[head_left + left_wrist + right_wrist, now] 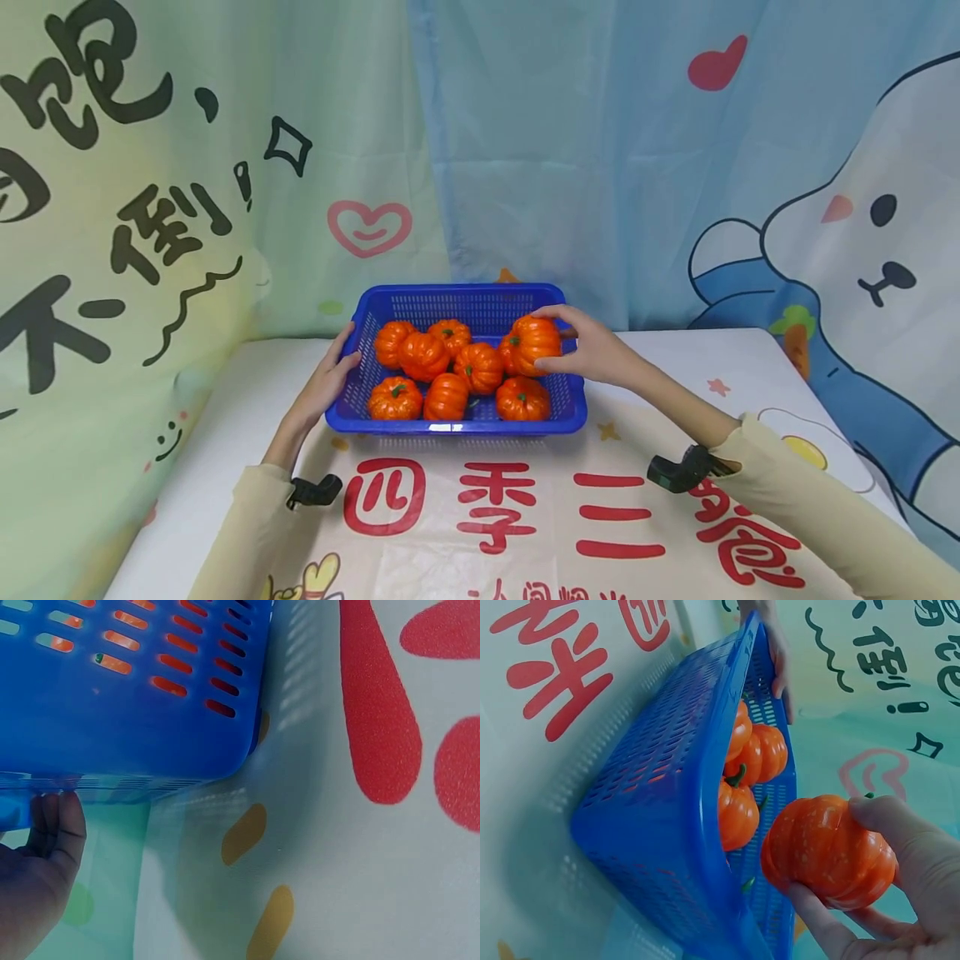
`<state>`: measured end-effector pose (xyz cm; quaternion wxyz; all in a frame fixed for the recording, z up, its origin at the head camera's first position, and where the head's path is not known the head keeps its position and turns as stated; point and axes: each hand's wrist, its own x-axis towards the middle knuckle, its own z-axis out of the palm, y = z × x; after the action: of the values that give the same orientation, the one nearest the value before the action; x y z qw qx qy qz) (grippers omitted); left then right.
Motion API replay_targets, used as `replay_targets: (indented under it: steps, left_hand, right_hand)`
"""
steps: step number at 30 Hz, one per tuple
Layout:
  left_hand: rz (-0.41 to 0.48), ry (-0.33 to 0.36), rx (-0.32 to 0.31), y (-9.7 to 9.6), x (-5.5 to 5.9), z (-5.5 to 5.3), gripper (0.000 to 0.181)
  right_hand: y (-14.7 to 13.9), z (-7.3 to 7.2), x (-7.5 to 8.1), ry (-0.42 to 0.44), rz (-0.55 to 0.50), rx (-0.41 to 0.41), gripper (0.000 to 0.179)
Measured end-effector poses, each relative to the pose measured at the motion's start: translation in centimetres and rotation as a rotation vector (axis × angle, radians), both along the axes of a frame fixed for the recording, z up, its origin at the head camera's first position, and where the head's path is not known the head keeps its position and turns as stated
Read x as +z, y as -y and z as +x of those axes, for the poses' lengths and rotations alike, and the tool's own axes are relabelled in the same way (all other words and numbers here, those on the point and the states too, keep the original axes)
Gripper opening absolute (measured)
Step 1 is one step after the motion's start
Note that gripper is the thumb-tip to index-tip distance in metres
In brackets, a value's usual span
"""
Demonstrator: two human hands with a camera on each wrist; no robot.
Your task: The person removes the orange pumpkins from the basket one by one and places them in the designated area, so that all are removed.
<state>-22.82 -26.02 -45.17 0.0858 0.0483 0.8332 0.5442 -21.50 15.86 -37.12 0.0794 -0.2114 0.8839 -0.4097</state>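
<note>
My right hand [592, 346] grips a small orange pumpkin [537, 335], thumb on one side and fingers on the other, over the right end of a blue plastic basket [457, 427]. In the right wrist view the held pumpkin [829, 851] shows a ribbed, glossy skin and a bit of green stem, level with the rim. Several similar pumpkins [480, 367] lie inside the basket. At the basket's left end, my left hand [324, 387] holds the rim. The left wrist view has its fingers [69, 825] against the basket's edge, the rest partly cut off.
Under the basket is a white table [258, 400] with a cream printed mat [555, 508] bearing red characters. Behind it hangs a printed curtain [525, 167] close to the basket's far side. A thin cable [817, 425] runs along the right edge.
</note>
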Motion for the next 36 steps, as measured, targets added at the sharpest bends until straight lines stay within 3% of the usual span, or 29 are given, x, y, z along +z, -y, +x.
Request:
replay_targets:
  steps: [11, 19, 30, 33, 36]
  left_hand:
    - [0.001, -0.017, -0.009, -0.3, 0.1, 0.4, 0.063]
    - [0.003, -0.011, 0.001, -0.3, 0.2, 0.4, 0.062]
    - [0.011, 0.014, -0.011, -1.4, 3.1, 1.7, 0.062]
    - [0.019, 0.013, -0.005, -1.3, 2.9, 1.6, 0.062]
    - [0.019, 0.002, -0.001, -0.9, 1.9, 1.2, 0.062]
  right_hand:
    - [-2.1, 0.3, -0.6, 0.03, -0.054, -0.037, 0.068]
    - [-3.4, 0.6, -0.2, 0.006, 0.005, -0.094, 0.074]
    - [-4.6, 0.8, -0.3, 0.033, -0.044, -0.192, 0.073]
    - [-4.8, 0.8, -0.3, 0.035, -0.041, -0.214, 0.074]
    - [-5.1, 0.8, -0.5, 0.033, -0.04, -0.228, 0.075]
